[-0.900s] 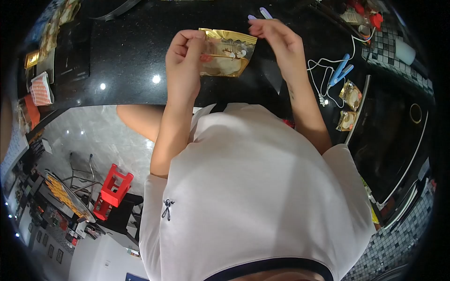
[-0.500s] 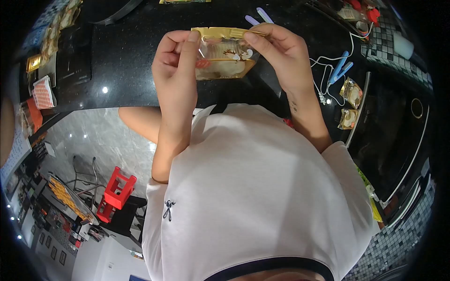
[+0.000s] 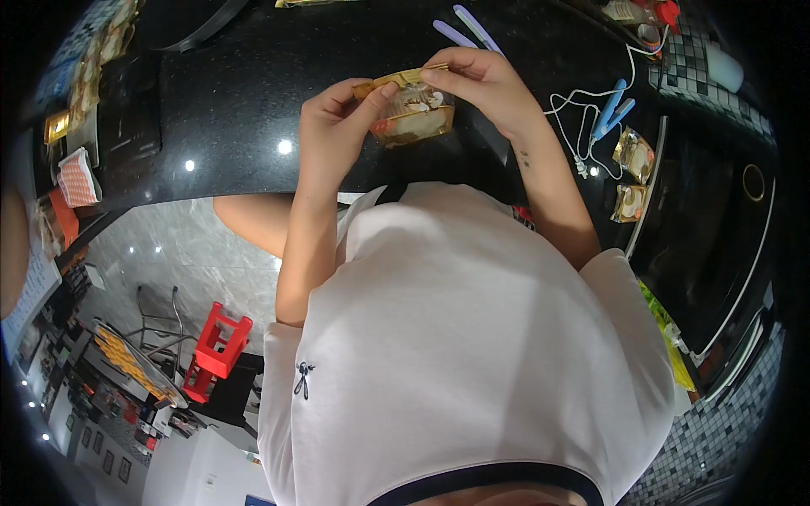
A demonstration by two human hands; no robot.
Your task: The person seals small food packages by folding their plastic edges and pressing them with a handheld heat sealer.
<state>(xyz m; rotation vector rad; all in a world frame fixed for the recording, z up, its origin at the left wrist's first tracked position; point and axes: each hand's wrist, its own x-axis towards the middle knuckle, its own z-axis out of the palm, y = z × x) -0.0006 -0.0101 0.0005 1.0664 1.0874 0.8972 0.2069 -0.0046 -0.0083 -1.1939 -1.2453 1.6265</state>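
A gold and clear plastic snack packet (image 3: 415, 126) hangs over the dark counter, its contents pale and partly visible through the film. My left hand (image 3: 342, 126) pinches the left end of its gold top edge between thumb and fingers. At the other end, my right hand (image 3: 481, 88) grips the same folded edge in a pinch. Just beyond my right hand lies a purple two-armed tool (image 3: 474, 32), spread in a V. A similar blue tool (image 3: 612, 114) with a white cord (image 3: 578, 103) rests farther right.
Two small gold packets (image 3: 631, 160) lie near a black glass-fronted panel (image 3: 709, 228) on the right. A row of packets (image 3: 94, 76) and a red-and-white checked packet (image 3: 79, 179) line the left side. A red stool (image 3: 221, 339) stands on the grey floor.
The packet's left end has shifted right and down with my left hand, and its top edge now slants. My right hand has moved slightly left. Both hands keep their pinch.
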